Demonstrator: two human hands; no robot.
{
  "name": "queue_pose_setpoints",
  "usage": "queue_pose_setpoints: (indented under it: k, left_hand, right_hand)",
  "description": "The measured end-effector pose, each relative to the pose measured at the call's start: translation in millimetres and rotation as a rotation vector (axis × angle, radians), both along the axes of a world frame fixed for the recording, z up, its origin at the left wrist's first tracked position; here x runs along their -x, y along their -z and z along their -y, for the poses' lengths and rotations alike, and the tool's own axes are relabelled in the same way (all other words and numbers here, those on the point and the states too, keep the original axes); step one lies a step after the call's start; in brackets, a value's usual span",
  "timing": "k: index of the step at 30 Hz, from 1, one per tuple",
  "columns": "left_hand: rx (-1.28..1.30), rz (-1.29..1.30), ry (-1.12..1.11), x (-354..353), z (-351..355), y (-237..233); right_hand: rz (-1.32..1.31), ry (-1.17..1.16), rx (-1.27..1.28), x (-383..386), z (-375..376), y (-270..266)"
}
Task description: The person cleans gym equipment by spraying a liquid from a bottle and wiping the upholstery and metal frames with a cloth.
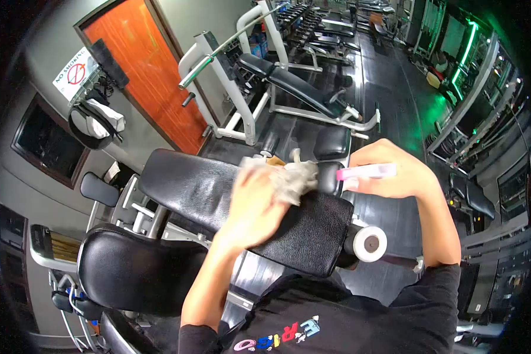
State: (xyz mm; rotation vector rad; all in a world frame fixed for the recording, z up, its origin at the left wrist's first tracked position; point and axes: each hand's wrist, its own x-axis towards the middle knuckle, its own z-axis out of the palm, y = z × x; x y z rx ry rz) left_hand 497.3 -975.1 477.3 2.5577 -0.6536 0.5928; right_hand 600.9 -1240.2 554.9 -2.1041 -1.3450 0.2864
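A crumpled light grey cloth [298,180] is bunched under and in front of my left hand [256,200], whose fingers are closed on it above the black padded bench [194,186]. The hand and cloth are blurred. My right hand [389,168] is wrapped round a small clear bottle [369,171] with a pink end that points left toward the cloth. It is held in the air, right of the small black pad [333,144]. At the near right end of the bench there is a white round roller end [370,243].
A black seat back [138,268] stands at the lower left. Ahead, an incline bench [304,91] sits under a rack holding a barbell [209,59]. An orange door [144,65] is at the left, and metal machine frames [484,94] line the right side.
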Motion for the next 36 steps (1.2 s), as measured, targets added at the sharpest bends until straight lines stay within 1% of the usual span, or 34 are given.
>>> queue_pose_setpoints:
  k: [1, 3, 4, 5, 7, 8, 10, 11, 12, 14, 15, 17, 19, 20, 21, 22, 23, 24, 25, 27, 29, 30, 31, 33, 34, 36]
  left_hand:
    - [0.056, 0.005, 0.145, 3.5, 11.9, -2.3]
    - [-0.077, -0.075, 0.137, 32.2, 51.2, -13.9]
    - [-0.033, -0.146, 0.158, 45.4, 64.0, -13.5]
    - [0.010, -0.214, 0.180, 52.8, 69.4, -15.0]
    - [-0.005, -0.253, 0.179, 53.2, 57.4, -19.6]
    - [-0.104, -0.200, 0.138, 50.9, 50.8, -17.2]
    - [-0.252, -0.096, 0.076, 37.3, 30.2, -13.4]
    - [-0.217, -0.146, 0.049, 27.7, 18.2, -17.9]
    - [-0.198, -0.177, 0.011, 15.0, 5.2, -18.3]
    - [-0.162, -0.191, -0.106, -13.0, -18.8, -13.6]
    - [-0.159, -0.303, -0.111, -26.8, -24.4, -20.2]
    - [-0.258, -0.468, -0.079, -44.8, -19.4, -26.5]
    - [-0.441, -0.660, -0.136, -59.7, 6.4, -33.8]
    - [-0.444, -0.686, -0.006, -62.7, 17.9, -36.6]
    - [-0.409, -0.695, 0.070, -63.1, 33.5, -36.6]
    - [-0.313, -0.600, 0.168, -61.7, 47.6, -29.0]
    - [-0.346, -0.615, 0.187, -56.7, 63.4, -37.5]
    - [-0.235, -0.542, 0.263, -52.1, 69.8, -31.0]
    - [-0.222, -0.571, 0.290, -47.3, 72.0, -33.4]
    - [-0.119, -0.403, 0.333, -29.4, 58.7, -32.1]
    - [0.019, -0.246, 0.423, -11.4, 39.1, -32.2]
    - [-0.059, -0.230, 0.339, 9.3, 30.1, -29.6]
    - [-0.068, -0.234, 0.328, 25.5, 18.1, -27.3]
    - [-0.094, -0.294, 0.230, 57.1, -4.2, -24.3]
    - [-0.056, -0.286, 0.186, 72.2, -14.0, -11.3]
    - [0.033, -0.195, 0.073, 99.9, -16.9, 14.3]
  right_hand:
    - [-0.012, 0.010, 0.002, 5.6, 6.6, 0.6]
    - [0.028, 0.109, -0.076, 15.2, 18.5, -3.8]
    - [0.016, 0.141, -0.138, 20.8, 22.7, -2.8]
    - [0.015, 0.137, -0.139, 24.6, 26.2, -1.5]
    - [0.042, 0.226, -0.149, 31.0, 33.6, 2.4]
    - [0.011, 0.257, -0.132, 32.4, 36.4, 6.1]
    - [-0.012, 0.265, -0.134, 35.2, 34.8, 11.5]
    - [-0.031, 0.289, -0.149, 36.3, 34.8, 13.8]
    - [0.024, 0.268, -0.134, 36.9, 35.0, 15.6]
    - [0.028, 0.265, -0.165, 42.6, 34.2, 17.8]
    - [0.027, 0.255, -0.191, 46.5, 34.4, 19.4]
    - [0.022, 0.282, -0.196, 54.3, 37.9, 25.6]
    - [0.031, 0.395, -0.263, 63.0, 39.9, 36.5]
    - [0.023, 0.451, -0.276, 67.5, 41.1, 41.0]
    - [0.037, 0.499, -0.298, 70.3, 41.3, 45.6]
    - [-0.019, 0.562, -0.324, 73.1, 41.0, 50.8]
    - [-0.076, 0.622, -0.353, 73.3, 39.5, 54.5]
    - [-0.074, 0.613, -0.355, 70.5, 37.6, 56.2]
    - [-0.077, 0.611, -0.387, 67.0, 35.6, 57.9]
    - [-0.090, 0.592, -0.421, 61.3, 31.3, 59.2]
    - [-0.010, 0.621, -0.405, 56.3, 28.4, 57.1]
    - [-0.009, 0.632, -0.425, 56.2, 28.0, 59.2]
    - [-0.016, 0.623, -0.434, 56.9, 27.9, 61.9]
    - [-0.137, 0.695, -0.495, 59.9, 28.0, 67.1]
    - [-0.175, 0.696, -0.524, 62.0, 25.9, 68.7]
    - [-0.169, 0.679, -0.550, 65.0, 17.8, 69.5]
